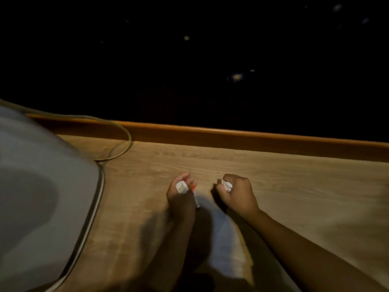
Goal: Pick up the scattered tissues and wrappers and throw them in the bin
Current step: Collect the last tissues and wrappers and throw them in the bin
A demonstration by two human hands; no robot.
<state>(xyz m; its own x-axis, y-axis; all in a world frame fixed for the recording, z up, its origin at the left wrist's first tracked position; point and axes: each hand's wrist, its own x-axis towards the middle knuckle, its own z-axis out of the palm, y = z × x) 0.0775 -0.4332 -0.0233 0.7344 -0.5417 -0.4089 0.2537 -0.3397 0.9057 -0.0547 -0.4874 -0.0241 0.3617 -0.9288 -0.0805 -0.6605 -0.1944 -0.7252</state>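
Wood-grain tabletop [273,186] fills the lower half of the head view, edged along its far side by a raised orange-brown rail [231,135], with near-black darkness above it across the whole upper half of the frame. At lower centre both hands are over the wood, just apart from each other. The left hand [182,197] is curled around a small white wrapper [181,187] with an orange-red part showing beside it, its fingertips loosely bent over the piece rather than clenched. The right hand [237,193] is closed into a fist on a crumpled white tissue [227,185], which pokes out between thumb and fingers. A pale, blurred patch lies on the table between the forearms at lower centre; whether it is another tissue or only light on the wood cannot be told. At the left edge a large grey rounded object [42,186] with a metal-looking rim crowds the frame, and a cable [124,133] loops from it toward the rail. No bin is in sight. Judging by this, the gathering is well under way, with one piece of litter in each hand and the visible wood otherwise bare, while the throwing away is not yet done. Faint specks in the dark upper right may be more litter, though they are too dim to identify.
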